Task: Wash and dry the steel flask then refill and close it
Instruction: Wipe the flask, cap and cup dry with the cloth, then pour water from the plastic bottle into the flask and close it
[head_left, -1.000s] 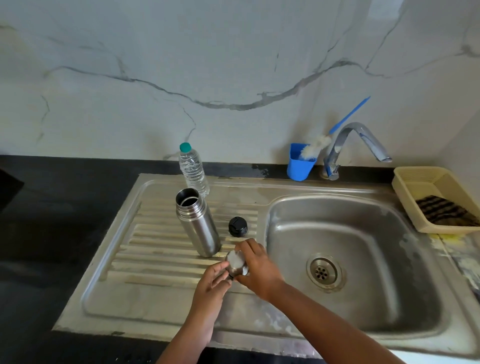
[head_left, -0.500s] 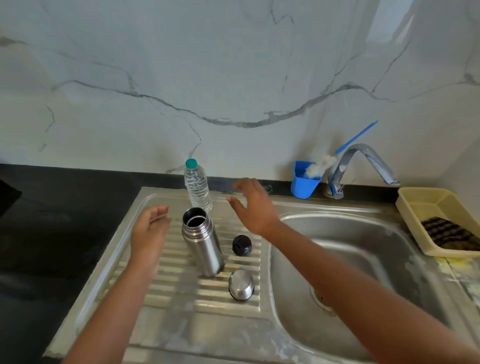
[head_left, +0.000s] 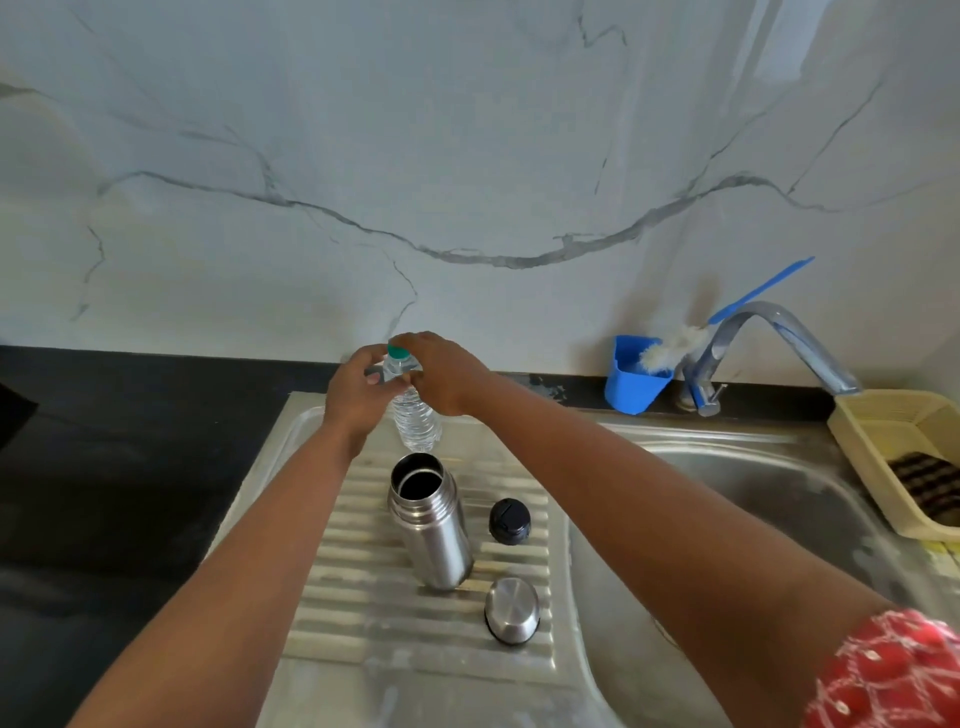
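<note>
Steel flask (head_left: 431, 522) is observed standing upright and uncapped on the ribbed draining board (head_left: 363, 597) of the sink (head_left: 727, 493), its mouth open. A black stopper (head_left: 509, 521) lies just beside it to the right, and a steel cup lid (head_left: 511, 610) rests mouth-down near its base. Behind the flask, a clear water bottle (head_left: 415, 421) with a green cap (head_left: 399, 353) is held upright. The left hand (head_left: 358, 392) is curled round the bottle's neck; the right hand (head_left: 447, 374) is closed over the cap, fingers pinching it. A blue cup (head_left: 634, 379) holding a bottle brush (head_left: 675, 345) stands by the tap (head_left: 769, 343). A cream basket (head_left: 872, 421) containing a dark cloth (head_left: 924, 486) is noted on the right of the black counter (head_left: 104, 467).
</note>
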